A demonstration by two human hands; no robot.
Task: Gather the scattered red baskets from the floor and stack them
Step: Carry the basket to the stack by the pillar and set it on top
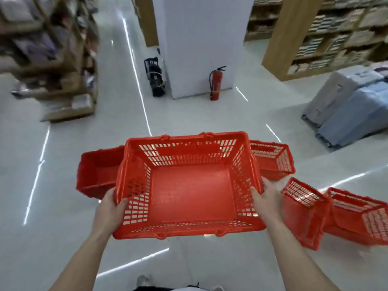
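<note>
Head view: unlabelled red basket (189, 185) between left hand (112, 203) and right hand (267, 199).

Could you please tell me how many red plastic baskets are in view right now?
5: held basket; one behind-left; one behind-right; two tipped at right. More may be hidden.

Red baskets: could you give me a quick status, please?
Left hand and right hand grip held basket. Four baskets on floor. Nothing blocking.

Left hand (113, 203) and right hand (267, 197) gripped the side rims of an upright, empty red slotted plastic basket (189, 190); four similar red baskets lay on the glossy white floor (63, 206).
</note>
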